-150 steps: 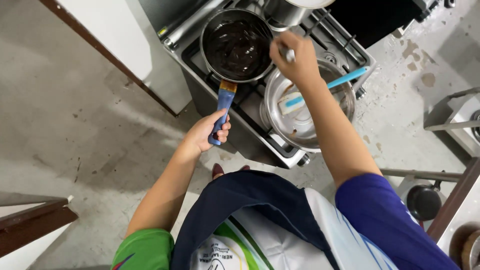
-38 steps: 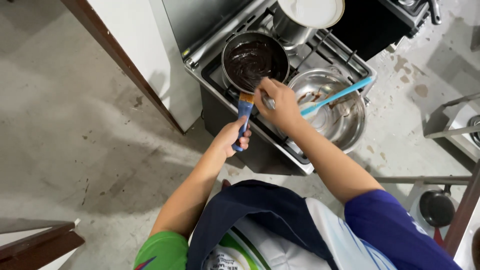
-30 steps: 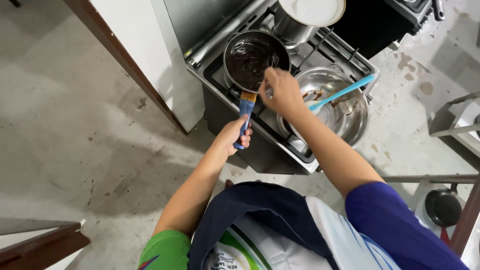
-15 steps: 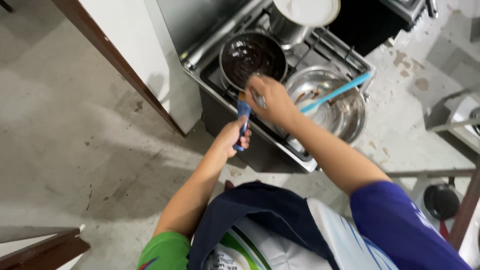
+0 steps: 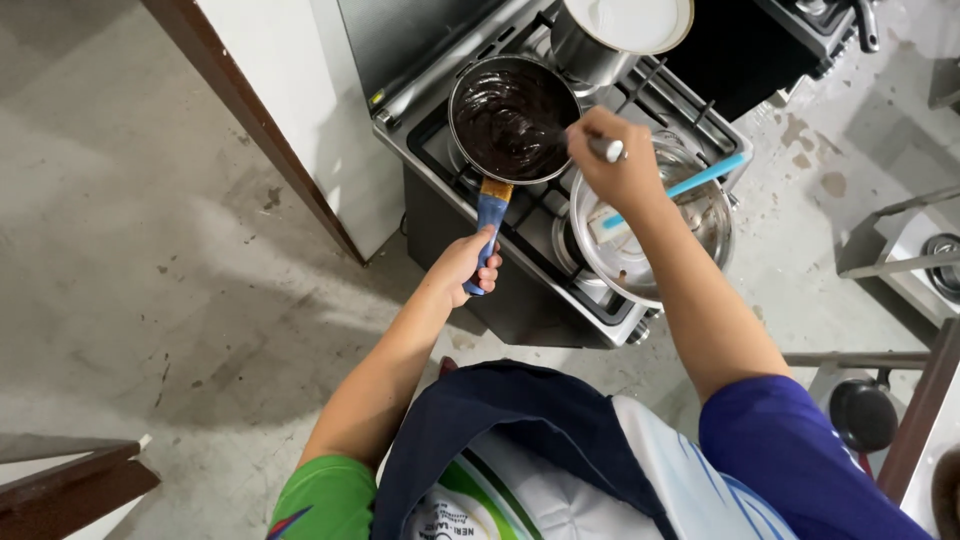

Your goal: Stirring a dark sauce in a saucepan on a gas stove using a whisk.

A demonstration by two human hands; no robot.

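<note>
Grey concrete floor (image 5: 150,250) fills the left of the frame, stained in places, and we stand over a gas stove (image 5: 560,230) set in the upper middle, beside a white panel with a dark wooden edge. On the stove's upper-left burner sits a small saucepan (image 5: 510,118) holding a dark brown, glossy mixture. Our left hand (image 5: 468,268), just below the pan, has its grip wrapped fully around the blue handle (image 5: 489,225) of the saucepan. Our right hand (image 5: 622,165), to the right of the pan, has its grip closed on the metal handle of a whisk (image 5: 585,140), whose wires reach into the dark mixture. Beneath that hand a steel bowl (image 5: 700,225) rests on the stove with a light blue spatula (image 5: 700,180) lying across it. At the top stands a lidded steel pot (image 5: 620,25).
</note>
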